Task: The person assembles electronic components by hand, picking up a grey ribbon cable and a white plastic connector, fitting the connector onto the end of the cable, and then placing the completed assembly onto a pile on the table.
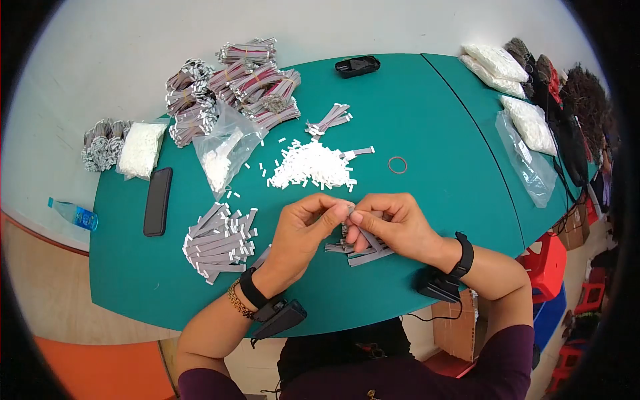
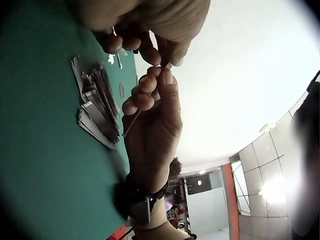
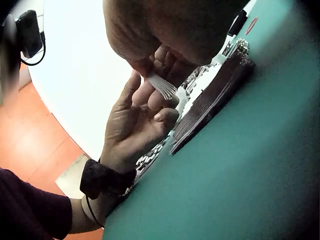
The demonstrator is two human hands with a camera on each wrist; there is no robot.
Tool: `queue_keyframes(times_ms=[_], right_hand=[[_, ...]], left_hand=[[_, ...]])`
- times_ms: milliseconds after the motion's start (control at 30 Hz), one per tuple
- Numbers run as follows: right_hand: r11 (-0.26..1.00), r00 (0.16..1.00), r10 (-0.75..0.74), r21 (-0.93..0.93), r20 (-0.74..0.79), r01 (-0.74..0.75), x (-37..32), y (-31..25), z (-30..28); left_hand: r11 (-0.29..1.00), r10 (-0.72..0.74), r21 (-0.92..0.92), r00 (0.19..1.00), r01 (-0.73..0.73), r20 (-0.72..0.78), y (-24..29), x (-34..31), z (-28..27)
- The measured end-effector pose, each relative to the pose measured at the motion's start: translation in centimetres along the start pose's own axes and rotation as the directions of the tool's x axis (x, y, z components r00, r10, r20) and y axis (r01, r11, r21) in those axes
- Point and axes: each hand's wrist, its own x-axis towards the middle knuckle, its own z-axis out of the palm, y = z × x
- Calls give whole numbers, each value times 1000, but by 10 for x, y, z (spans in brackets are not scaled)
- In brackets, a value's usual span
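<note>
Both hands meet fingertip to fingertip above the green table. My right hand (image 1: 400, 227) pinches a short grey ribbon cable (image 1: 371, 239) between thumb and fingers; its loose strands fan out in the right wrist view (image 3: 162, 87). The thumb and forefinger of my left hand (image 1: 297, 233) pinch at the cable's upper end, where fingertips hide any small part. Below the right hand lies a bundle of grey cables (image 1: 367, 258), also seen in the left wrist view (image 2: 100, 105). Left of the left hand is a pile of cables with white ends (image 1: 217, 243).
A heap of white connectors (image 1: 312, 165) lies beyond the hands, with a few cables (image 1: 329, 121) behind it. A red rubber band (image 1: 397, 165) is to the right. Phone (image 1: 158, 201), opened plastic bag (image 1: 227, 150) and bundled cables (image 1: 260, 87) stand at the left and back.
</note>
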Motion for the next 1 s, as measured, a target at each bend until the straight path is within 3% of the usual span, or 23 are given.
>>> queue_keyframes(times_ms=[367,567,667,767,867,900,1000], right_hand=[[996,998,49,-78,-24,-51,-1,-3,4],[997,998,-15,-71,-53,11,-1,2,4],[998,998,-28,-59,-58,25,0,1,1],[998,998,-25,-63,-65,21,0,-1,0],[998,997,-32,-61,-66,28,0,0,-2],[998,997,-37,-60,-66,33,1,1,-2],[999,997,-39,-28,-71,37,1,1,-3]], left_hand=[[968,202,157,979,-195,-26,-8,0,0],[982,145,126,989,-144,1,-1,1,2],[967,67,247,998,-63,-6,11,6,-6],[922,151,374,982,-100,-110,20,15,-22],[686,330,708,939,-167,-98,15,23,-45],[523,453,813,892,-258,-9,14,27,-49],[292,468,942,884,-167,11,13,25,-50]])
